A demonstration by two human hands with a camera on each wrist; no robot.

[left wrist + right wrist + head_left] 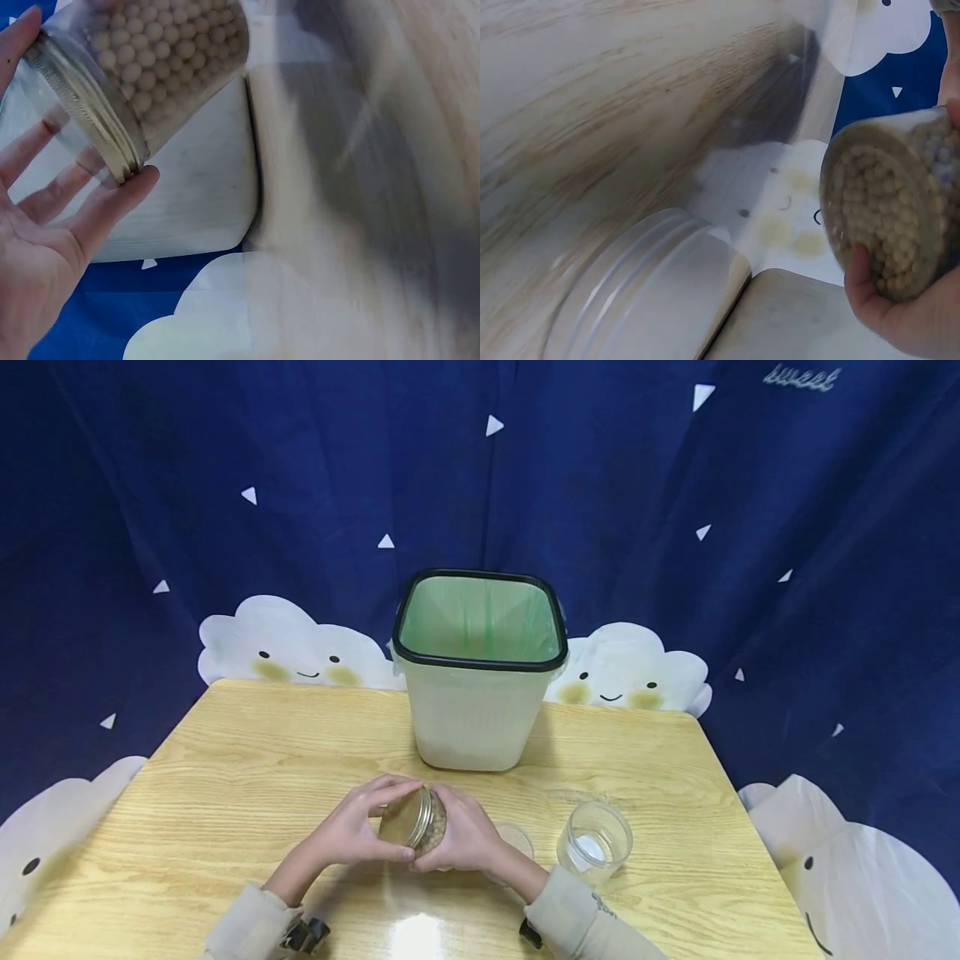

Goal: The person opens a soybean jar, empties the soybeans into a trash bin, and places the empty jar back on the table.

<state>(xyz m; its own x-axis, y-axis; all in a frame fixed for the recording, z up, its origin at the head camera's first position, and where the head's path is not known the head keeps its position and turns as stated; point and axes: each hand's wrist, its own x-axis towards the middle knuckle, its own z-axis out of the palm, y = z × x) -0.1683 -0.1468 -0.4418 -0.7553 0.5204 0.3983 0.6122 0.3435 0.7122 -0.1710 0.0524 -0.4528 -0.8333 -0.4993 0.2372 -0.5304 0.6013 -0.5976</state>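
A clear jar [433, 832] full of small round beige beads is tilted on its side between both hands, off the table. Its gold-coloured screw lid [403, 817] faces left. My left hand [367, 827] grips the lid, thumb and fingers spread round its ridged rim [86, 109]. On the other side, my right hand [468, 831] holds the bead-filled body near its base [877, 217], with one fingertip on the bottom in the right wrist view. Partly behind the right wrist lies a pale round disc [517, 837]. The palm side of the right hand is mostly hidden.
A whitish bin [476, 714] with a black rim and a green inside stands just beyond the hands. To the right of the right forearm is an open clear jar [596, 839]. All rest on a light wooden table [300, 735], before a blue curtain [315, 460].
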